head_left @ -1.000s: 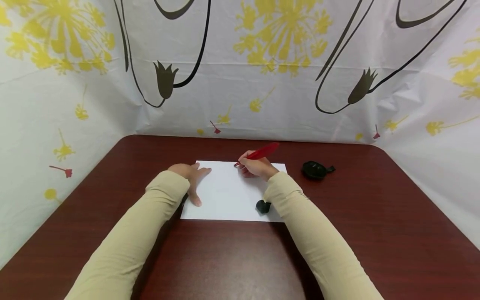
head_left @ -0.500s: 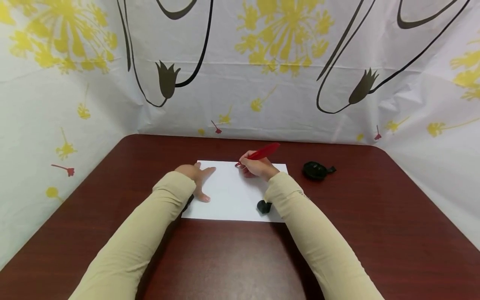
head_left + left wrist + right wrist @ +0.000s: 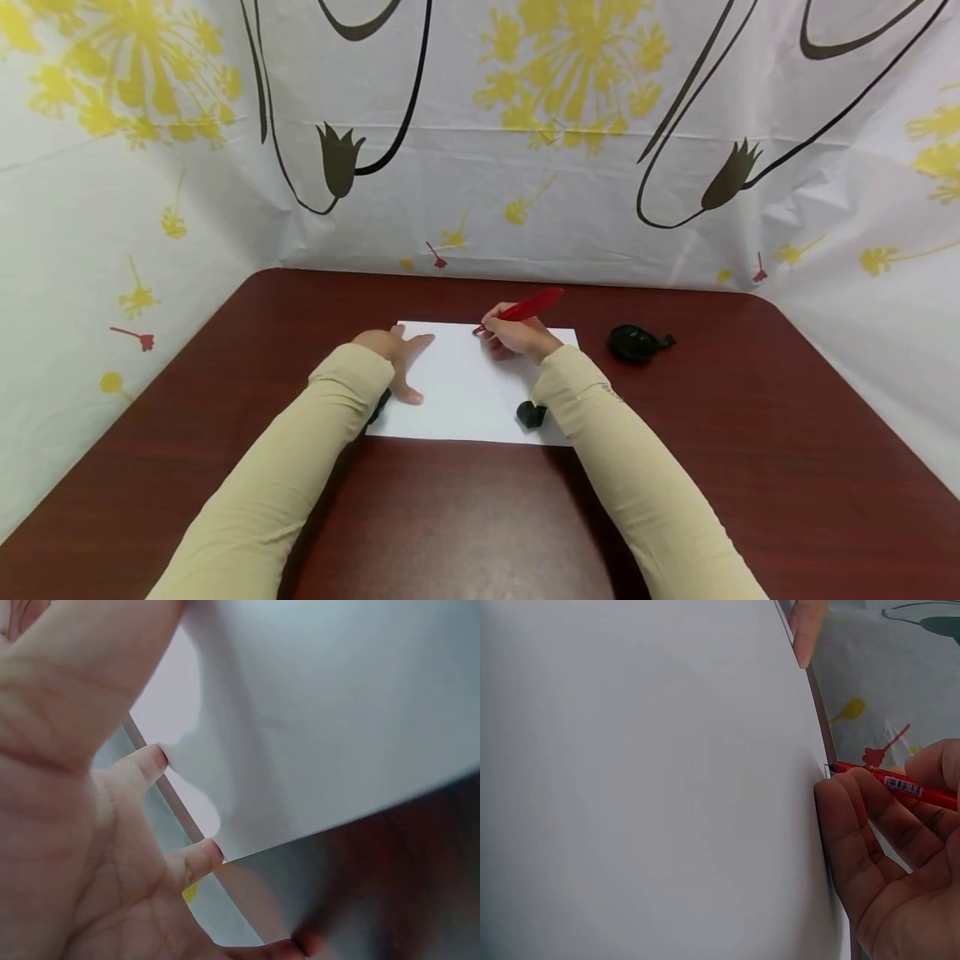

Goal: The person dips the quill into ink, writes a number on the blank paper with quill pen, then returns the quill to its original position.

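A white sheet of paper (image 3: 465, 387) lies on the dark red-brown table. My left hand (image 3: 393, 352) rests on its left side with fingers spread; in the left wrist view fingertips (image 3: 204, 855) touch the paper near its edge. My right hand (image 3: 521, 335) pinches a red pen (image 3: 534, 305) with a broad, feather-shaped upper end. In the right wrist view, the dark tip of the pen (image 3: 937, 796) is right at the paper near its far edge, beside a small thin dark line. The other fingers of that hand curl beneath the pen, along the sheet.
A black oval object with a short tail (image 3: 633, 343) lies on the table (image 3: 720, 400), right of the paper. Small black pieces show beside both cuffs, one by the right sleeve (image 3: 531, 415). A white sheet with yellow and dark flower prints (image 3: 465, 167) hangs behind the table.
My left hand has shifted slightly to the right, further onto the paper. The right hand and pen stay almost in place; the whole head view has drifted a little.
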{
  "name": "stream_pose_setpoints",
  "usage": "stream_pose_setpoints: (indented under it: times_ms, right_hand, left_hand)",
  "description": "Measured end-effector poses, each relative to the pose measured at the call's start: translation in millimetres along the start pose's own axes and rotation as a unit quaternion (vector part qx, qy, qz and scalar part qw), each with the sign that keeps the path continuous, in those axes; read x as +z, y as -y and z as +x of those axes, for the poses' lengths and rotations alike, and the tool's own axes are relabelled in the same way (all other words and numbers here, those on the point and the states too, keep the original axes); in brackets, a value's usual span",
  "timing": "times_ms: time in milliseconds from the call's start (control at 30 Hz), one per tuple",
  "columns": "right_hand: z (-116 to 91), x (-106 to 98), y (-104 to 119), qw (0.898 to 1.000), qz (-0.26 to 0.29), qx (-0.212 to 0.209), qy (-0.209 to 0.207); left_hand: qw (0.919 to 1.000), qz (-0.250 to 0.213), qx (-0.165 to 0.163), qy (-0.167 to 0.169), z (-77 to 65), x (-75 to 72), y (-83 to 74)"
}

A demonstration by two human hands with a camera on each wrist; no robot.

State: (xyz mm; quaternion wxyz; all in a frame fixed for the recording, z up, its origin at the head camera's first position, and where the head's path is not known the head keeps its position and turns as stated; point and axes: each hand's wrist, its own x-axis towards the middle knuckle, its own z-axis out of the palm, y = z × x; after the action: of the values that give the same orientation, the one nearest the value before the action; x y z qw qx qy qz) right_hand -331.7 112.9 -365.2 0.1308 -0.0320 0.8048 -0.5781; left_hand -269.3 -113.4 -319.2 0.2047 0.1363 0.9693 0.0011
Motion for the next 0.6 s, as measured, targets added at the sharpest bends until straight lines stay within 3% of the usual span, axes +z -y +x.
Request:
stream_pose_setpoints:
  times_ms: [600]
  right_hand:
    - [-2.5,-1.2,1.9,1.0,0.008,0.011,0.015]
  left_hand:
    - [0.9999,0.002,0.001,-0.01,1.6,2.5,0.6]
